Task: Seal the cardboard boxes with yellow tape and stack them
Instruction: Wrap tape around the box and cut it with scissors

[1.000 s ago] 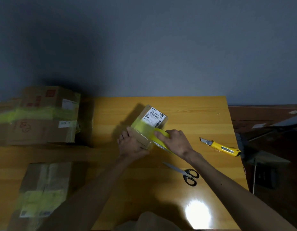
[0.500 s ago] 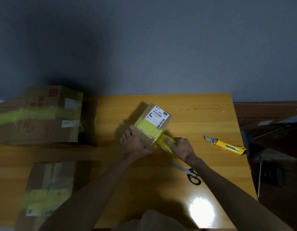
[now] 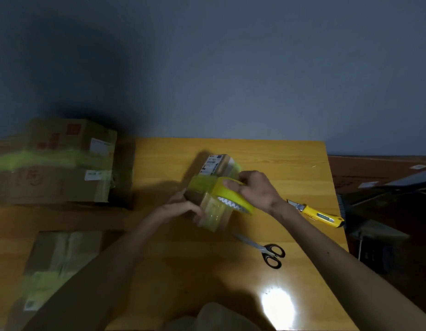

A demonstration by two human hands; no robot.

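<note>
Head view, 1 frame.

Hard to make out: the left third is motion-blurred. The large cardboard box (image 3: 61, 163) at the far left edge of the tabletop (image 3: 290, 163) shows a yellow-green band and pale labels, none legible. The flat cardboard box (image 3: 61, 256) at near left is dim and cut off at the bottom. The fingertips of the left hand (image 3: 181, 209) are partly hidden behind the box it holds. Whether that box rests on the tabletop or is lifted cannot be told.

Item 1: small cardboard box (image 3: 215, 168), centre of the tabletop, between the 2 hands. Long axis runs away from the person, labelled end toward the wall (image 3: 231, 68), glossy taped end facing the camera.

Item 2: yellow tape roll (image 3: 238, 201), against the box's right side, toothed cutter edge showing.

Hands: left grips the box's near left side, fingers curled; right hand (image 3: 257, 189) grips the roll, thumb on its rim.

Other: utility knife (image 3: 319, 215) just right of the right wrist; scissors (image 3: 267, 250) nearer the person, blades pointing toward the box.
</note>
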